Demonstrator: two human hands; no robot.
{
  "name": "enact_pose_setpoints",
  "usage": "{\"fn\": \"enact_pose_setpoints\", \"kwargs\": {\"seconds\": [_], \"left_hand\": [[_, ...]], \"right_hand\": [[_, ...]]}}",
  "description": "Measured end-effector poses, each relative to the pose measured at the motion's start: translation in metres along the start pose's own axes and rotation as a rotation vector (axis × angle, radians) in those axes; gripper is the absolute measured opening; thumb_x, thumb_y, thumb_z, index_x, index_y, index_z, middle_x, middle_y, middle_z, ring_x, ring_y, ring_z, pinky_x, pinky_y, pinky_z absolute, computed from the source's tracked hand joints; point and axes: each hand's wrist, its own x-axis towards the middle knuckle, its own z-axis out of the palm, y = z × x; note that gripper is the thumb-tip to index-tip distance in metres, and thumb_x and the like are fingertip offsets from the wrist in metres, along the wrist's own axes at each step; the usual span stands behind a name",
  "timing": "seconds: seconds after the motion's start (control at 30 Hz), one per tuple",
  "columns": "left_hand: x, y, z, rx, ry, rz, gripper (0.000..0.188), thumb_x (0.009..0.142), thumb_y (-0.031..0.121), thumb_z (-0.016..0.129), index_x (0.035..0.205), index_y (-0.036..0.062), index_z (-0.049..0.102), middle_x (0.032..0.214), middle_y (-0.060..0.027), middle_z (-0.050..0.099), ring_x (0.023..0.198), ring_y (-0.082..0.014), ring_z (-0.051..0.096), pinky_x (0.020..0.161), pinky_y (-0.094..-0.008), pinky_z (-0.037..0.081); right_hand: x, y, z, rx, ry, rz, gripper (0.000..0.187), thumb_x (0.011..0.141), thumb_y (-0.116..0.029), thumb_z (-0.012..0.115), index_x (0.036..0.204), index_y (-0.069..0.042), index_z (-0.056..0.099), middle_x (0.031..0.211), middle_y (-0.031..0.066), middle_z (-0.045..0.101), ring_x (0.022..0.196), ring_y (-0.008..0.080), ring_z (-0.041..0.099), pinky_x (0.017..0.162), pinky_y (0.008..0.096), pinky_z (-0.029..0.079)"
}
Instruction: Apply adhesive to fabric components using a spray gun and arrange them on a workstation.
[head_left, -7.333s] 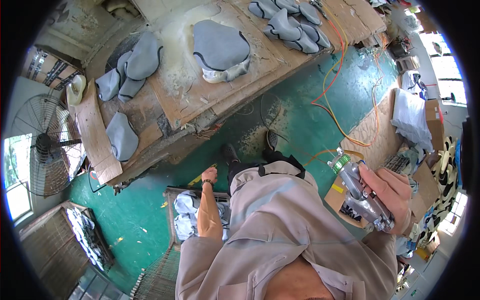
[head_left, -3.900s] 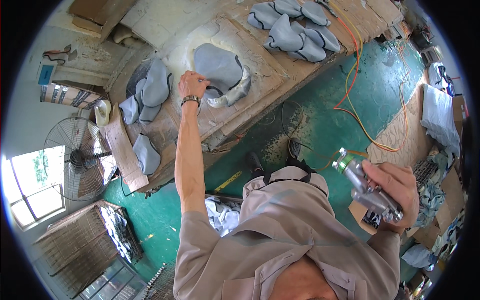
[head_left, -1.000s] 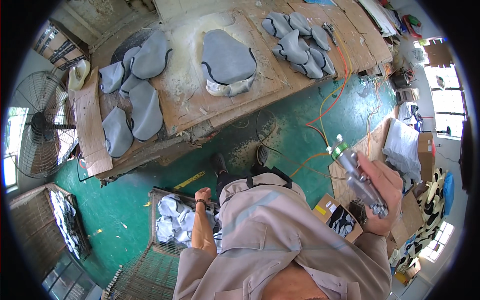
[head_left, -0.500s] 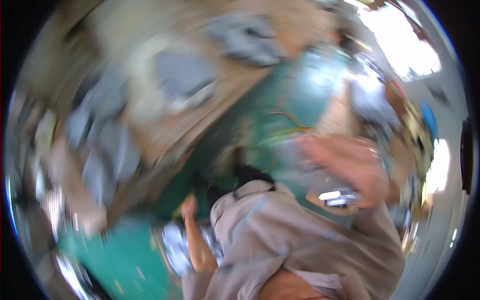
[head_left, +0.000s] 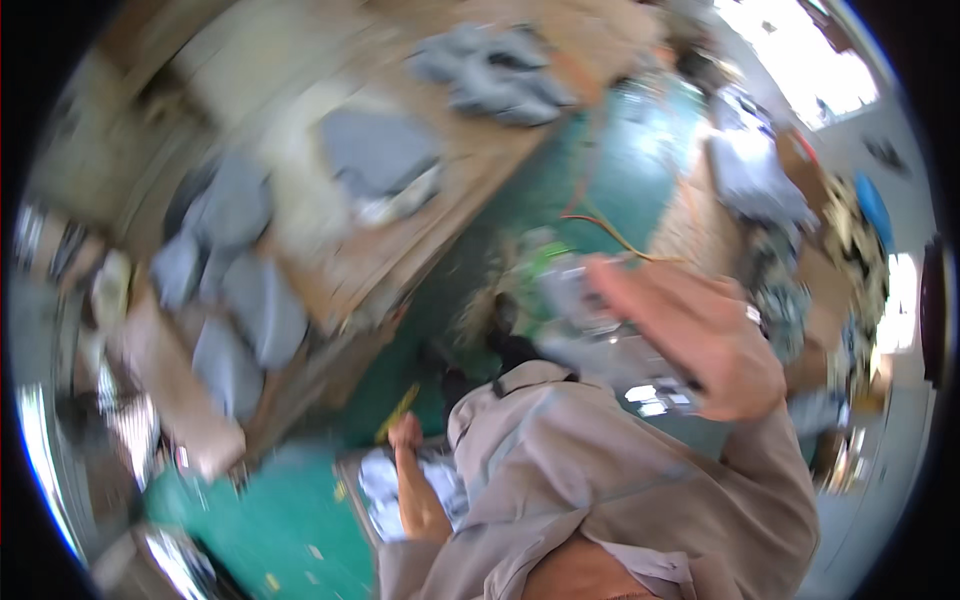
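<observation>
My left hand (head_left: 405,432) hangs low with its fingers closed. A narrow yellow thing (head_left: 399,409) sticks out at its fingers; blur hides what kind it is. Below that arm is a shallow box (head_left: 352,480) with pale grey-blue pieces (head_left: 380,482) in it. My right forearm is raised across the view at the right. At its far end my right hand (head_left: 612,284), smeared by motion, is closed on a clear plastic bottle (head_left: 580,290) with a green part. The fingers themselves hardly show.
A wide wooden table (head_left: 420,240) to the left bears a grey cloth pile (head_left: 380,150), grey rounded bundles (head_left: 240,290) and more grey pieces (head_left: 490,72). A hose (head_left: 600,225) lies on the green floor (head_left: 640,150). Bags (head_left: 755,170) and cartons (head_left: 825,300) line the right side.
The view has shifted slightly and is a little sharper. My left hand appears farther right and slightly lower. My right hand and the bottle have moved slightly up and left.
</observation>
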Motion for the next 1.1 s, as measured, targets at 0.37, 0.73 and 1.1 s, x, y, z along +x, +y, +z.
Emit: {"fn": "enact_pose_setpoints", "kwargs": {"seconds": [0.37,0.73,1.1], "left_hand": [[-0.003,0.060,-0.031,-1.382,0.159,-0.759,0.020,0.092,0.023,0.069,0.106,0.0097,0.076,0.089,0.0003,0.073,0.076,-0.0113,0.069,0.062,-0.0304,0.057],[-0.040,0.044,0.017,-1.378,-0.005,-0.883,0.027,0.092,0.023,0.070,0.115,0.0096,0.072,0.095,-0.0045,0.073,0.079,-0.0190,0.069,0.064,-0.0374,0.057],[-0.031,0.059,-0.006,-1.379,0.087,-0.898,0.028,0.092,0.023,0.070,0.117,0.0097,0.071,0.098,-0.0045,0.073,0.082,-0.0179,0.070,0.065,-0.0372,0.058]], "right_hand": [[0.025,-0.048,0.029,-0.094,0.112,0.144,0.054,0.077,-0.007,0.067,0.130,0.004,0.064,0.087,0.0147,0.065,0.078,0.0254,0.065,0.072,0.0332,0.050],[0.006,-0.041,0.032,-0.196,0.047,-0.079,0.055,0.069,0.000,0.072,0.123,0.008,0.065,0.074,0.0106,0.062,0.060,0.0214,0.063,0.050,0.0310,0.048],[-0.034,0.010,0.007,-0.160,-0.101,-0.109,0.061,0.067,-0.005,0.072,0.127,0.008,0.063,0.077,0.0089,0.061,0.061,0.0217,0.061,0.047,0.0323,0.044]]}}
